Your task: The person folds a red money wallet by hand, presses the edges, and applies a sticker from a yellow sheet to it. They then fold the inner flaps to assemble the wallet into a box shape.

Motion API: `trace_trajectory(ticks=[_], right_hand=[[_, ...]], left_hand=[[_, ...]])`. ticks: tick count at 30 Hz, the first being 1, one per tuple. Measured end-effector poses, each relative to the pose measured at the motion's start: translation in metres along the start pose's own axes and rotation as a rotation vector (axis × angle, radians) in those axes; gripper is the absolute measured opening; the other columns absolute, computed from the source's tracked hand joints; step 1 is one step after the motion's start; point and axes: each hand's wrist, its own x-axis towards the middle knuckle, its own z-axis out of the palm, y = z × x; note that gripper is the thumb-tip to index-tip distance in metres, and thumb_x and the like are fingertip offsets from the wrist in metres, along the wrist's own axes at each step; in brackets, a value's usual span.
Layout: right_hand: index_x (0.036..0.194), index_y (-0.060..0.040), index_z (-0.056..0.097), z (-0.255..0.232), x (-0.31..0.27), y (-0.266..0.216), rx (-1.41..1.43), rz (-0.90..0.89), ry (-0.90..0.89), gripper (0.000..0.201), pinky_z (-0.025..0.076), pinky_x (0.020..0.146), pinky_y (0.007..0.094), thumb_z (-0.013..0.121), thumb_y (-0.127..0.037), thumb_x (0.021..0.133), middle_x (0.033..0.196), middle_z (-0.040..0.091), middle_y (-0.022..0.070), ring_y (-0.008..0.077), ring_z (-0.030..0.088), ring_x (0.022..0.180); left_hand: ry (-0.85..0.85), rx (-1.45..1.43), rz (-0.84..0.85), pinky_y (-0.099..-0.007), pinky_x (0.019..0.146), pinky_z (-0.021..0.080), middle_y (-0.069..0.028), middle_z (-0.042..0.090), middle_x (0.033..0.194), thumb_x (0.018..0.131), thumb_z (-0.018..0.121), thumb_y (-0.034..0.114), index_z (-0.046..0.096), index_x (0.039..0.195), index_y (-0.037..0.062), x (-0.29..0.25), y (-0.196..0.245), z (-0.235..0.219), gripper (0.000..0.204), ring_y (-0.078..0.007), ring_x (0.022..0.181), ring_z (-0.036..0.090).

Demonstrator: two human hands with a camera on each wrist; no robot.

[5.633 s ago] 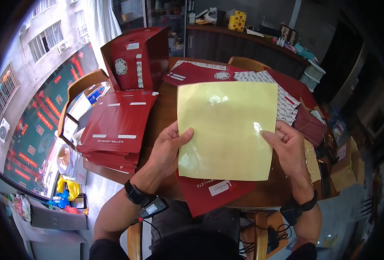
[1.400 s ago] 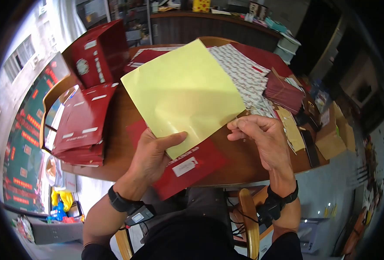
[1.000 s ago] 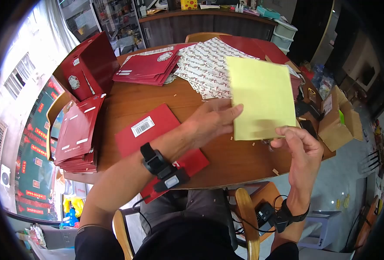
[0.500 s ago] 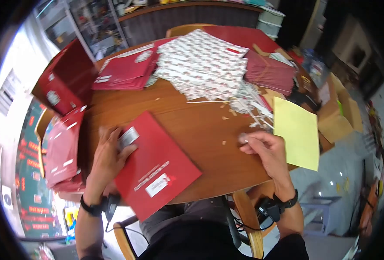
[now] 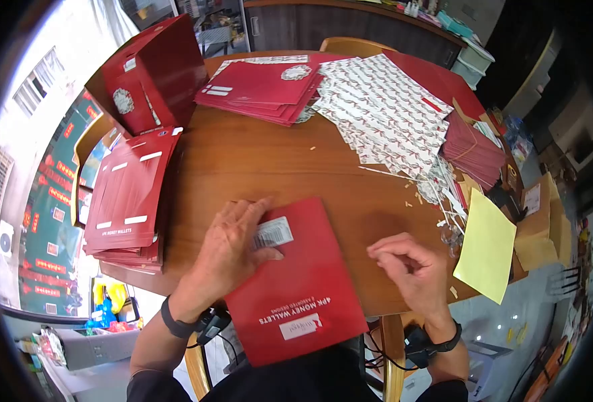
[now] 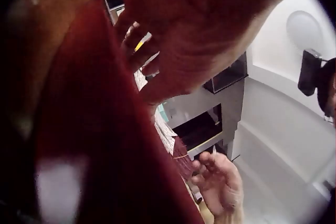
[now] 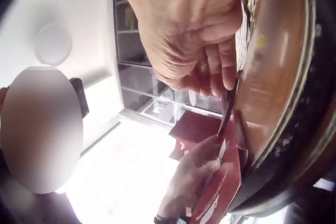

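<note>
A red flat cardboard packet (image 5: 296, 281), lettered "4PK MONEY WALLETS" with a white barcode label, leans over the table's front edge. My left hand (image 5: 233, 244) grips its upper left side, thumb on the front near the barcode and fingers past the edge. To the right of the packet, apart from it, my right hand (image 5: 410, 271) has curled fingers with thumb and forefinger together. They pinch a small clear sticker (image 7: 192, 98), which shows pale under the fingertips in the right wrist view. The yellow sheet (image 5: 487, 248) lies at the table's right edge, partly overhanging it.
A stack of red packets (image 5: 129, 194) stands at left by an upright red box (image 5: 146, 80). More red packets (image 5: 259, 87) and patterned white sheets (image 5: 390, 107) lie at the back. Banded red cards (image 5: 474, 147), paper scraps and an open carton (image 5: 544, 224) are at right.
The yellow sheet, held in both hands before, was carried right and let go at the table's right edge. My left hand returned to the red packet and drew it toward the body.
</note>
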Motion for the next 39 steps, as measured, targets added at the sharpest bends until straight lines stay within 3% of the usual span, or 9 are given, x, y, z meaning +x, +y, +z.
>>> trace_trajectory(ticks=[9, 16, 19, 21, 25, 28, 31, 36, 39], right_hand=[[0.106, 0.0033, 0.076, 0.047, 0.065, -0.006, -0.035, 0.005, -0.155, 0.012, 0.057, 0.072, 0.0242, 0.069, -0.004, 0.1, 0.127, 0.075, 0.0137, 0.0071, 0.068, 0.088], [0.107, 0.0028, 0.077, 0.058, 0.081, -0.007, -0.023, 0.292, -0.256, 0.016, 0.054, 0.067, 0.0219, 0.068, -0.01, 0.103, 0.121, 0.078, 0.0099, 0.0041, 0.064, 0.077], [0.108, 0.0014, 0.078, 0.061, 0.08, -0.01, -0.06, 0.276, -0.276, 0.017, 0.052, 0.066, 0.0218, 0.069, -0.011, 0.103, 0.116, 0.08, 0.008, 0.0029, 0.063, 0.076], [0.11, 0.0005, 0.079, 0.061, 0.077, -0.013, -0.123, 0.242, -0.29, 0.017, 0.051, 0.064, 0.0221, 0.069, -0.012, 0.103, 0.11, 0.081, 0.0062, 0.0021, 0.062, 0.074], [0.11, -0.0002, 0.08, 0.057, 0.072, -0.021, -0.139, 0.276, -0.301, 0.017, 0.051, 0.064, 0.0216, 0.07, -0.012, 0.102, 0.104, 0.081, 0.0045, 0.002, 0.062, 0.073], [0.105, -0.0014, 0.079, 0.057, 0.068, -0.026, -0.149, 0.03, -0.23, 0.012, 0.051, 0.06, 0.0223, 0.071, -0.008, 0.099, 0.094, 0.078, 0.0029, 0.0054, 0.066, 0.071], [0.106, 0.0002, 0.078, 0.056, 0.068, -0.036, -0.296, -0.21, -0.235, 0.012, 0.054, 0.066, 0.0239, 0.07, 0.001, 0.097, 0.102, 0.079, 0.0067, 0.0081, 0.069, 0.08], [0.099, 0.0001, 0.076, 0.063, 0.07, -0.032, -0.385, -0.52, -0.285, 0.012, 0.056, 0.062, 0.0278, 0.074, 0.004, 0.088, 0.098, 0.078, 0.0083, 0.0167, 0.071, 0.074], [0.095, -0.0037, 0.074, 0.065, 0.069, -0.031, -0.412, -0.584, -0.294, 0.008, 0.059, 0.068, 0.0347, 0.074, -0.003, 0.088, 0.097, 0.075, 0.0056, 0.0247, 0.074, 0.082]], left_hand=[[-0.083, -0.214, 0.021, -0.0452, 0.096, 0.052, -0.0151, 0.066, 0.112, 0.076, 0.09, 0.011, 0.055, 0.146, 0.0001, -0.018, 0.006, 0.004, 0.079, -0.0368, 0.104, 0.06], [-0.099, -0.396, -0.002, -0.0423, 0.093, 0.057, -0.0155, 0.072, 0.126, 0.076, 0.088, 0.003, 0.057, 0.144, 0.0026, -0.013, -0.014, -0.008, 0.075, -0.0346, 0.112, 0.068], [-0.119, -0.383, -0.022, -0.0414, 0.091, 0.058, -0.0157, 0.075, 0.116, 0.076, 0.088, 0.002, 0.065, 0.132, -0.0004, -0.003, -0.017, -0.023, 0.061, -0.0367, 0.106, 0.071], [-0.335, -0.354, -0.161, -0.0389, 0.089, 0.06, -0.0157, 0.077, 0.107, 0.078, 0.087, 0.001, 0.074, 0.119, -0.0038, 0.003, -0.018, -0.036, 0.044, -0.0328, 0.096, 0.076], [-0.375, -0.534, -0.265, -0.0333, 0.085, 0.06, -0.0129, 0.079, 0.1, 0.083, 0.085, -0.001, 0.078, 0.113, -0.0043, 0.001, -0.019, -0.039, 0.031, -0.0232, 0.093, 0.078], [-0.316, -0.732, -0.253, -0.0282, 0.082, 0.06, -0.0108, 0.08, 0.1, 0.089, 0.082, -0.002, 0.078, 0.117, -0.0046, -0.01, -0.021, -0.029, 0.029, -0.0135, 0.092, 0.076], [-0.348, -0.701, -0.279, -0.0281, 0.084, 0.061, -0.0124, 0.08, 0.1, 0.088, 0.083, -0.002, 0.077, 0.117, -0.0064, -0.013, -0.011, -0.032, 0.03, -0.0141, 0.093, 0.077], [-0.343, -0.736, -0.34, -0.0268, 0.083, 0.061, -0.0119, 0.08, 0.099, 0.088, 0.083, -0.003, 0.078, 0.116, -0.007, -0.023, -0.003, -0.027, 0.028, -0.0145, 0.092, 0.077], [-0.298, -0.761, -0.371, -0.0262, 0.082, 0.062, -0.0114, 0.08, 0.099, 0.087, 0.083, -0.005, 0.078, 0.111, -0.007, -0.026, 0.006, -0.03, 0.024, -0.014, 0.092, 0.077]])
